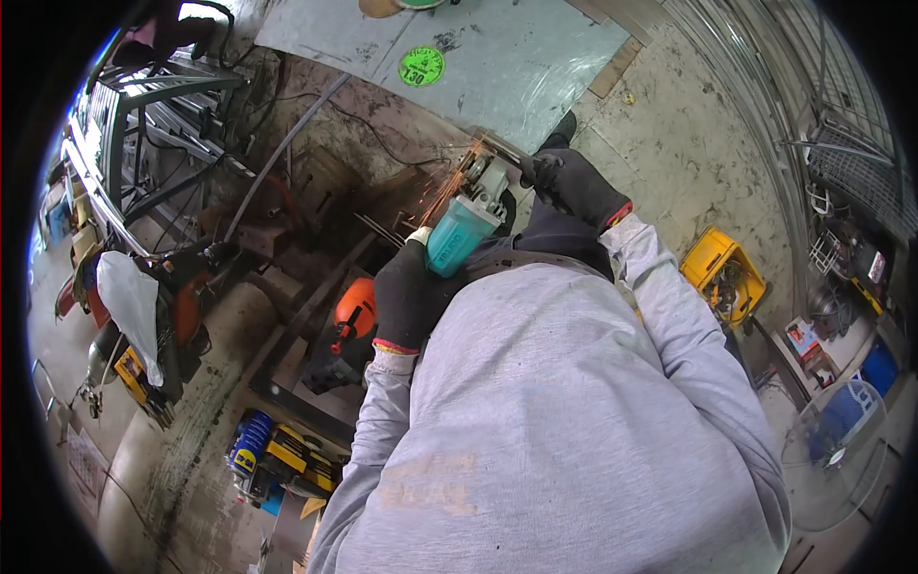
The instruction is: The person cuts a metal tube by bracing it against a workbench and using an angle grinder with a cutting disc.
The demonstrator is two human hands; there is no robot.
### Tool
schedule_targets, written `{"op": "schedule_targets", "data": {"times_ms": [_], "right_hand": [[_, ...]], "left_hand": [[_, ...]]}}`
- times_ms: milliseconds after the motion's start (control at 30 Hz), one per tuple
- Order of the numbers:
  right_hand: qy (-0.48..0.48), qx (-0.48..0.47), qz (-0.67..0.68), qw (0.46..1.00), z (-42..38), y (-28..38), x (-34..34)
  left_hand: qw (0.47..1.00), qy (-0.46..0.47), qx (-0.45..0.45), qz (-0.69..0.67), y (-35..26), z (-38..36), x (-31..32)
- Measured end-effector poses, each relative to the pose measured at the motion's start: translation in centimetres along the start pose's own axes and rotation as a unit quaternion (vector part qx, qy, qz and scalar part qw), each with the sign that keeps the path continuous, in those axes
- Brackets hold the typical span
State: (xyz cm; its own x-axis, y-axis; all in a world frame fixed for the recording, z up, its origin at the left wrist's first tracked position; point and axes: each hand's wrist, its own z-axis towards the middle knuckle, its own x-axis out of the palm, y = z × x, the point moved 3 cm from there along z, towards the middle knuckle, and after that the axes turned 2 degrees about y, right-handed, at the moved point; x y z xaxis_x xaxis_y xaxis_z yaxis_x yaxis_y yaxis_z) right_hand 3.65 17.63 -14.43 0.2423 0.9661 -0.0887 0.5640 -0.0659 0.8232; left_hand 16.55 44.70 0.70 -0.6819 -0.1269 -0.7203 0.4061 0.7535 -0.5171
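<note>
A teal angle grinder (460, 235) lies across the front of my body, its metal head pointing up and to the right. My left hand (409, 290), in a black glove, is closed around the grinder's rear end. Orange sparks (442, 194) spray down and to the left from the head. In its black glove, my right hand (579, 187) is closed on the end of a narrow metal piece (504, 149) beside the grinder head. The fingertips and the contact between disc and metal are partly hidden.
A metal sheet (535, 57) with a green round sticker (422, 67) lies ahead. Left are an orange-and-black object (355, 308), a blue spray can (251, 439) and metal frames (143, 124). A yellow crate (724, 276) stands right, near a fan (835, 457). A cable (363, 131) crosses the floor.
</note>
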Motion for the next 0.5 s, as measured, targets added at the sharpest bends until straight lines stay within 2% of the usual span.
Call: {"op": "schedule_targets", "data": {"times_ms": [100, 200, 300, 400, 500], "right_hand": [[-0.008, -0.010, 0.010, 1.000, 0.2, -0.5, 0.1], [-0.009, -0.007, 0.011, 1.000, 0.1, -0.1, 0.2], [-0.003, 0.011, 0.027, 1.000, -0.5, 0.8, 0.1], [0.018, -0.021, 0.024, 0.999, -0.7, 1.3, 0.2], [0.018, -0.029, 0.039, 0.999, -0.5, 0.9, 0.3]], "left_hand": [[0.999, -0.035, 0.032, -0.004, -0.1, 0.0, -0.1], [1.000, 0.004, -0.007, -0.015, 0.1, 0.1, 0.1], [1.000, -0.010, 0.011, 0.015, 0.5, -0.1, 0.2], [0.999, 0.019, -0.022, 0.026, 0.4, 0.0, 0.2], [1.000, -0.002, -0.001, 0.005, 0.4, -0.2, 0.3]]}}
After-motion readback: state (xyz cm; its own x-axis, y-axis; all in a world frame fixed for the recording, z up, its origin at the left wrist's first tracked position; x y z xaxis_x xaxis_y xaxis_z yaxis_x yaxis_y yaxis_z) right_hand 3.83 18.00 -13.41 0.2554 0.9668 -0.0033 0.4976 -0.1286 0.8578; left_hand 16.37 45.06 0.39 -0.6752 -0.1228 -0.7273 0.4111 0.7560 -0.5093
